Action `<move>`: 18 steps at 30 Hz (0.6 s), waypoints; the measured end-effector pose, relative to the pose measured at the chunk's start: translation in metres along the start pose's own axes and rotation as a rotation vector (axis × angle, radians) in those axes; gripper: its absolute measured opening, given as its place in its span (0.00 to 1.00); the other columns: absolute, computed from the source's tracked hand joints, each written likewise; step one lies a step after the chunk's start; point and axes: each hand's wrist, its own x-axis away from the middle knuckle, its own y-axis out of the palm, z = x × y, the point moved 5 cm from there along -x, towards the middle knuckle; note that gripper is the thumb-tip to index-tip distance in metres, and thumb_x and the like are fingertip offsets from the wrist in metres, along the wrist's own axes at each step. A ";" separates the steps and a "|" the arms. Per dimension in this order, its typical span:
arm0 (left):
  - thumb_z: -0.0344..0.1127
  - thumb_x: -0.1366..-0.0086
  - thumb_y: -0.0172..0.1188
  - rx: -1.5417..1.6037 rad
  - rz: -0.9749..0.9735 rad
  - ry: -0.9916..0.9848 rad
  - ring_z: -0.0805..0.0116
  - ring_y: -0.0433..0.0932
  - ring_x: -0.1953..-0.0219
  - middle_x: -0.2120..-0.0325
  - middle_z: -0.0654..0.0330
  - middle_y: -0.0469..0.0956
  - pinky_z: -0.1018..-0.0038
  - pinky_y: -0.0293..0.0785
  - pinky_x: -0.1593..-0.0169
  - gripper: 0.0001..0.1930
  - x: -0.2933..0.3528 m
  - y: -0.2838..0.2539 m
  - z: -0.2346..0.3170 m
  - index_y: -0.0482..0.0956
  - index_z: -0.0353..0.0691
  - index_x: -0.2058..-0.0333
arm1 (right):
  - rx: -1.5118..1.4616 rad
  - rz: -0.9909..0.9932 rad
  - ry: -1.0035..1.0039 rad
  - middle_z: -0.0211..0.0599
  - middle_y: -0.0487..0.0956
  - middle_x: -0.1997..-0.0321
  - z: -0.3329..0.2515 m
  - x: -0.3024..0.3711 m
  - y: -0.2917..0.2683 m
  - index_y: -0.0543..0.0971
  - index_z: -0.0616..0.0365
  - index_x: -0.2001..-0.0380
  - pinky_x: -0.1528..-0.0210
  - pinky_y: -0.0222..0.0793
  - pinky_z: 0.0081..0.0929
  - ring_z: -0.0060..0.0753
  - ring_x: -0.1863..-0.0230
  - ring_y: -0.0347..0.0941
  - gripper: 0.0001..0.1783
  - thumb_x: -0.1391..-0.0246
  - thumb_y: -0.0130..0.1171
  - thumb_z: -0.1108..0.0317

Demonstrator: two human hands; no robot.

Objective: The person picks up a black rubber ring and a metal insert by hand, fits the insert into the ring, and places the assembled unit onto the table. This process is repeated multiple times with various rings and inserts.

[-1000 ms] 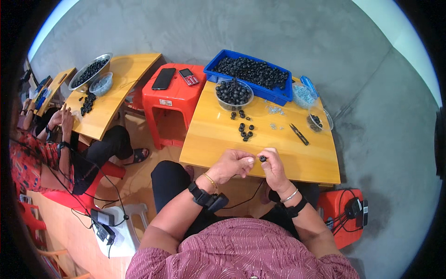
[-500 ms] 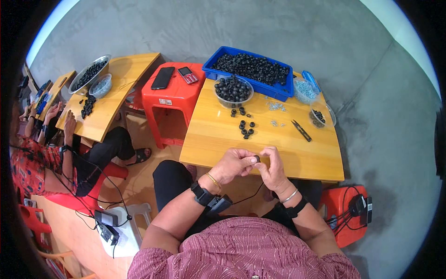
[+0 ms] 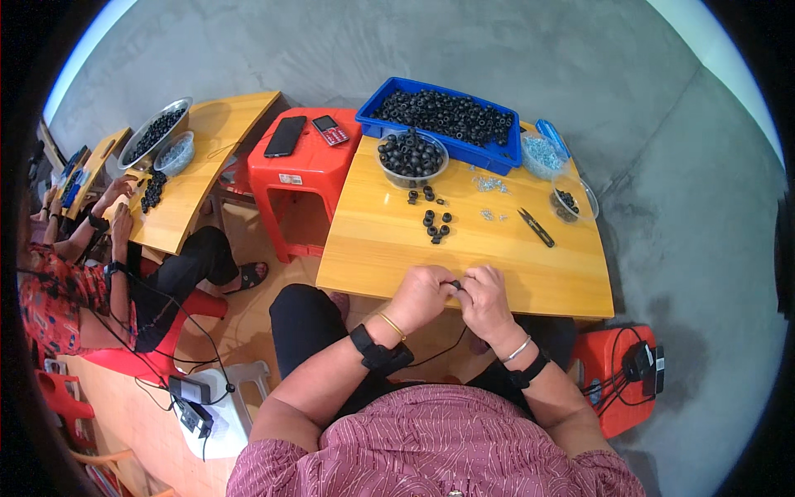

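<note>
My left hand and my right hand meet at the near edge of a low wooden table. Together they pinch a small black ring-shaped part between the fingertips. Several loose black rings lie on the table in front of my hands. Behind them stands a clear bowl of black rings, and behind that a blue tray full of the same parts. Small metal pieces are scattered to the right of the bowl.
Black snips lie right of the rings, near two clear containers. A red stool with two phones stands to the left. Further left another person works at a second wooden table. A red stool sits at my right.
My hands have closed together over the small black ring and shifted slightly; the right hand's fingers now press against the left hand's.
</note>
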 end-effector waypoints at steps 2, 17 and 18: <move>0.25 0.55 0.58 -0.074 0.045 0.148 0.55 0.75 0.74 0.78 0.49 0.75 0.70 0.71 0.69 0.06 0.003 -0.001 0.010 0.77 0.34 0.74 | 0.000 0.019 -0.003 0.39 0.69 0.68 -0.002 0.002 -0.002 0.73 0.62 0.76 0.58 0.57 0.35 0.40 0.62 0.64 0.07 0.64 0.57 0.74; 0.26 0.53 0.56 -0.310 0.044 0.250 0.52 0.72 0.76 0.81 0.52 0.71 0.65 0.69 0.71 0.03 0.010 0.005 0.018 0.73 0.37 0.76 | 0.057 -0.071 0.098 0.37 0.68 0.74 0.007 -0.003 -0.004 0.72 0.59 0.79 0.61 0.55 0.37 0.41 0.66 0.62 0.04 0.56 0.52 0.70; 0.26 0.53 0.56 -0.317 0.052 0.260 0.52 0.72 0.76 0.81 0.52 0.71 0.65 0.69 0.71 0.03 0.011 0.005 0.019 0.73 0.37 0.76 | 0.054 -0.060 0.082 0.37 0.67 0.74 0.007 0.000 -0.001 0.71 0.58 0.80 0.62 0.54 0.36 0.40 0.67 0.61 0.05 0.56 0.52 0.69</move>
